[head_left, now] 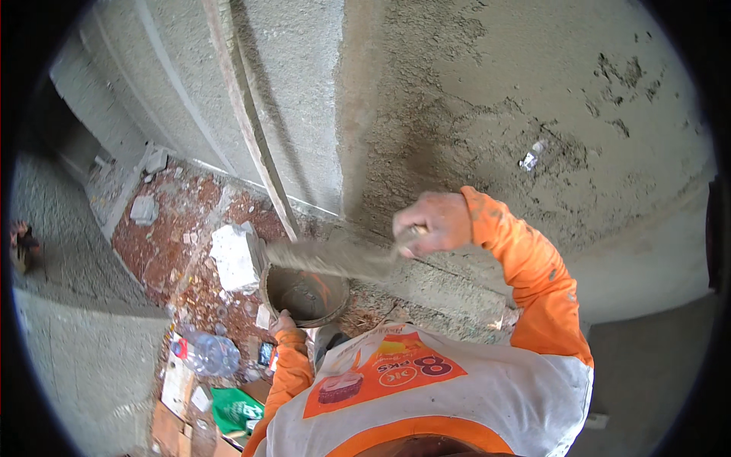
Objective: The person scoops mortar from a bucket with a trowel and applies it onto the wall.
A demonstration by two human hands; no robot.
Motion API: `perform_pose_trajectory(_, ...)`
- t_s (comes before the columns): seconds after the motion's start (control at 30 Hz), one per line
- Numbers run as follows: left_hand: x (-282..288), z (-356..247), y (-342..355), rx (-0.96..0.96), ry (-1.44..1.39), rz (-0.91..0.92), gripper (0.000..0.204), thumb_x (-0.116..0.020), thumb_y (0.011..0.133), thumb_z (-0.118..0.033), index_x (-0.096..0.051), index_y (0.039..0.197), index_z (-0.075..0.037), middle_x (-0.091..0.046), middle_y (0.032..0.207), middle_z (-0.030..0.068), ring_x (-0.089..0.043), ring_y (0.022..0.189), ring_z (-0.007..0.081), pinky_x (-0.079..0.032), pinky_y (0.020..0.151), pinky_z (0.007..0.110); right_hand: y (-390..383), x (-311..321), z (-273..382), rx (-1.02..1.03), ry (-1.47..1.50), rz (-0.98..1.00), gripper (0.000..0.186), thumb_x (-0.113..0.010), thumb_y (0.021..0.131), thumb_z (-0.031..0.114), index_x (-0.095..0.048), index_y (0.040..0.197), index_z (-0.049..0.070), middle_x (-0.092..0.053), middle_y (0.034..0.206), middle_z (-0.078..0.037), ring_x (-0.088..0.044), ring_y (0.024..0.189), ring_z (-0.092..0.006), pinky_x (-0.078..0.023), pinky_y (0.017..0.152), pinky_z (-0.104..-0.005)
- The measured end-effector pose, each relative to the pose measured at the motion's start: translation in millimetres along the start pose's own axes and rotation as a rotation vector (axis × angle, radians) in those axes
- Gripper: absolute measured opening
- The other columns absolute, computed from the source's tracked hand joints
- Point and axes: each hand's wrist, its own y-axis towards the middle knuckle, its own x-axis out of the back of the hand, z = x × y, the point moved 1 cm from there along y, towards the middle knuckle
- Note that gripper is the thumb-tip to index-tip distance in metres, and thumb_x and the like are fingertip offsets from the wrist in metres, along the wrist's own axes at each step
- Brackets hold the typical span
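Observation:
My right hand (pixel 435 223), in an orange sleeve, is closed around the handle of a plastering trowel. The trowel's long, mortar-grey blade (pixel 331 260) is smeared by motion and reaches left over the far rim of a bucket. My left hand (pixel 284 324) grips the near left rim of that round, dirty bucket (pixel 277 295); only part of the hand shows. Grey residue coats the bucket's inside. Beyond my right hand, rough wet mortar (pixel 426 122) covers the wall, smoother toward the right.
A wooden batten (pixel 247 114) leans on the wall. Rubble and a white block (pixel 234 257) lie on the reddish floor. Nearer are a large clear plastic bottle (pixel 212 355), a green bag (pixel 234 410) and board scraps (pixel 169 428). A small shiny wrapper-like thing (pixel 532 156) shows against the mortar.

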Motion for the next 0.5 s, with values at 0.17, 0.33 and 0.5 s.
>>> perform_pose_trajectory(0.17,10.2,-0.7,-59.7,-0.013,0.353,-0.157,0.033,-0.054,0.062,-0.009,-0.058,0.091,0.006,-0.06,0.08,0.0127,-0.055,0.07,0.0221,-0.043,0.066,0.033,-40.0,84.2,-72.1,-0.892,0.262,-0.026,0.022,-0.055,0.081,0.025,-0.061,0.093,0.007,-0.059,0.074,-0.007,-0.055,0.066,-0.013,-0.047,0.06,-0.0282)
perform_pose_trajectory(0.33,4.1,-20.7,-117.9,0.088,0.242,-0.156,0.035,-0.054,0.063,-0.011,-0.056,0.094,0.007,-0.061,0.078,0.0138,-0.055,0.066,0.0233,-0.044,0.065,0.033,-159.6,148.9,-67.7,0.221,0.385,-1.417,0.013,-0.051,0.086,0.017,-0.059,0.085,0.006,-0.056,0.061,-0.005,-0.05,0.046,-0.0094,-0.044,0.041,-0.0233)
perform_pose_trajectory(0.5,-4.2,7.1,-106.6,-0.155,0.168,-0.052,0.039,-0.06,0.064,-0.024,-0.057,0.087,0.007,-0.059,0.074,0.0129,-0.054,0.064,0.021,-0.044,0.061,0.033,-147.9,44.1,-84.3,-0.256,0.601,-0.903,0.013,-0.051,0.086,0.018,-0.058,0.082,0.007,-0.057,0.062,-0.005,-0.052,0.047,-0.0097,-0.045,0.042,-0.0224)
